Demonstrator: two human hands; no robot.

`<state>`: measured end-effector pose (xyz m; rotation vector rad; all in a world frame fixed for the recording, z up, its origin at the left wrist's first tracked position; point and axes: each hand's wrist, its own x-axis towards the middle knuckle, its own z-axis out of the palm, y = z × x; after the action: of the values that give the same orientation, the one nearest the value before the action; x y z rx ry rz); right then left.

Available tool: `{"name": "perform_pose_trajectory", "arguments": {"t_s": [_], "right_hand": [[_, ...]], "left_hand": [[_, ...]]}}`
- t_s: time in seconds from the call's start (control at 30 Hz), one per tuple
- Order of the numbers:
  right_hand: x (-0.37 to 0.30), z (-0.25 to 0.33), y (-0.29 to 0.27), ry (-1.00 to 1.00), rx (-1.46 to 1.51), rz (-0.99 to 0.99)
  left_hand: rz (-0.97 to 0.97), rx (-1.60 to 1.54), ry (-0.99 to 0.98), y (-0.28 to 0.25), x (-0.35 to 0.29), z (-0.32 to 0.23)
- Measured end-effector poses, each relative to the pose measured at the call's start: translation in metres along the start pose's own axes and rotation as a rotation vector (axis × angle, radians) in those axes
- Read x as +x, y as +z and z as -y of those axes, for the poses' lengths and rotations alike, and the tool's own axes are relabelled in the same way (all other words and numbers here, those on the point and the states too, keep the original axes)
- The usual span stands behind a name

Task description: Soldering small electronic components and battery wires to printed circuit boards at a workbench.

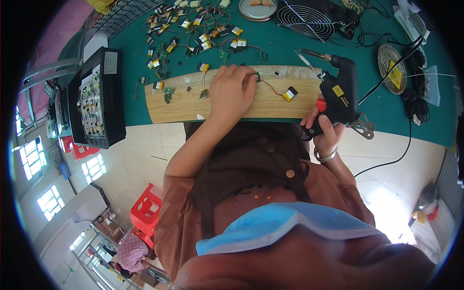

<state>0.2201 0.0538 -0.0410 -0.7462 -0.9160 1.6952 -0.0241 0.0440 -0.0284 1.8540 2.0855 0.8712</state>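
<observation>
My left hand (231, 91) rests over the wooden board (183, 108), its fingers closed at the edge of a small green circuit board (258, 76). The fingers hide part of that circuit board. A red wire runs from it to a small silver, yellow and black battery (290, 94) lying on the wood. On the right, my right hand (326, 129) grips a black soldering gun (342, 89) by its handle, near the red trigger. The gun's metal tip (309, 52) and thin feed tube (305, 62) point up and left, beyond the board's far edge.
Several wired batteries and circuit boards (205, 44) lie heaped at the back of the green table (270, 46). A black bin (113, 96) of small parts stands left. Behind the gun sits a fan with a wire guard (305, 21). A metal dish (385, 53) and cables lie right.
</observation>
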Motion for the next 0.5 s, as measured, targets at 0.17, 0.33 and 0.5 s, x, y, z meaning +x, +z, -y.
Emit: {"name": "perform_pose_trajectory", "arguments": {"t_s": [0.17,0.33,0.5], "right_hand": [[0.001,0.002,0.002,-0.002,-0.002,0.031],[-0.003,0.000,-0.003,0.004,-0.032,0.082],[-0.004,-0.002,-0.012,0.007,-0.003,0.118]], "left_hand": [[-0.075,0.097,0.026,-0.003,0.007,0.000],[-0.024,0.082,0.054,-0.009,0.017,0.007],[-0.203,0.229,0.115,-0.025,0.106,0.053]]}}
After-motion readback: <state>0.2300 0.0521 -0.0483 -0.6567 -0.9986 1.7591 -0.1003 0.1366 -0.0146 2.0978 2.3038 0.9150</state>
